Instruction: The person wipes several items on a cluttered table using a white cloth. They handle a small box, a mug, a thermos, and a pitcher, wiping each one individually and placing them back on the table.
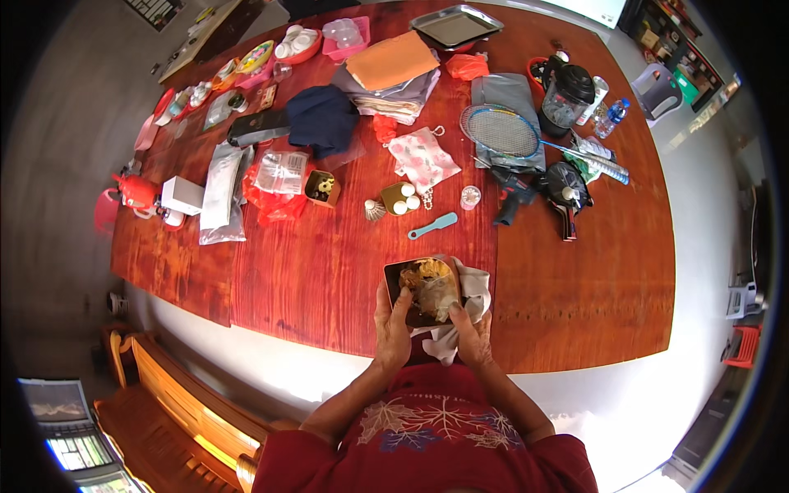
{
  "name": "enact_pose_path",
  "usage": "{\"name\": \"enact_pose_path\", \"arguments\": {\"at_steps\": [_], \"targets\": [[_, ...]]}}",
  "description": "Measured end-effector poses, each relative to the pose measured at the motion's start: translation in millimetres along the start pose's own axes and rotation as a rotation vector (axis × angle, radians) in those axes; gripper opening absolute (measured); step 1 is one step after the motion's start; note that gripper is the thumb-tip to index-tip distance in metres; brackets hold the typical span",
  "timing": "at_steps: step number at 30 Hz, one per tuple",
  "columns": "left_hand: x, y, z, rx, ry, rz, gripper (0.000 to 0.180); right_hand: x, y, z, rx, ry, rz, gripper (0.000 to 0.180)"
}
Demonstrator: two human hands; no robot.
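Observation:
Close to my body, at the table's front edge, I hold a small square box tilted so its inside shows. Inside lie crumpled golden-yellow and whitish pieces that I cannot identify. My left hand grips the box's left side, thumb over the rim. My right hand closes on its right side, with a white cloth bunched between hand and box and hanging below. Beyond the box lie a teal flat-handled tool, a shuttlecock, and a small box holding white balls.
On the red wooden table are a floral pouch, a small round container, a badminton racket, a cordless drill, folded cloths and a blender jar. A wooden bench stands at lower left.

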State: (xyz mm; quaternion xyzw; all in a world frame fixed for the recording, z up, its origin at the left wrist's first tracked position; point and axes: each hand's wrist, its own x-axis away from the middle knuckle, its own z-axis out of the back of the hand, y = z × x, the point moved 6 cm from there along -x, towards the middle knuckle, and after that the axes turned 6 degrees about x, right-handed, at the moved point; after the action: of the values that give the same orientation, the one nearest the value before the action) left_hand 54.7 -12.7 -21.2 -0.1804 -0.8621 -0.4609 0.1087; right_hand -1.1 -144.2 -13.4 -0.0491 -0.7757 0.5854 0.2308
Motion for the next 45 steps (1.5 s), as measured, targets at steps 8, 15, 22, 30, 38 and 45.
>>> {"name": "enact_pose_path", "arguments": {"at_steps": [8,15,22,30,38,45], "targets": [[-9,6,10,-0.233,-0.116,-0.078,0.026,-22,-35,-3,-0.092,-0.191,-0.046,0.055],[-5,20,-5,-0.274,-0.275,0.111,0.028,-45,-72,-23,0.336,-0.53,0.001,0.051],[-8,20,-8,-0.357,-0.285,0.011,0.033,-69,-66,-52,0.398,-0.777,-0.129,0.058],[-19,25,13,-0.229,-0.174,-0.122,0.023,-62,-7,-39,-0.598,-0.416,-0.388,0.053],[-27,21,17,0.117,-0.02,-0.003,0.027,-16,19,-42,-0.493,-0.357,-0.175,0.05],[-18,39,9,-0.725,-0.359,-0.312,0.026,5,4,-46,-0.446,-0.291,-0.097,0.05]]}}
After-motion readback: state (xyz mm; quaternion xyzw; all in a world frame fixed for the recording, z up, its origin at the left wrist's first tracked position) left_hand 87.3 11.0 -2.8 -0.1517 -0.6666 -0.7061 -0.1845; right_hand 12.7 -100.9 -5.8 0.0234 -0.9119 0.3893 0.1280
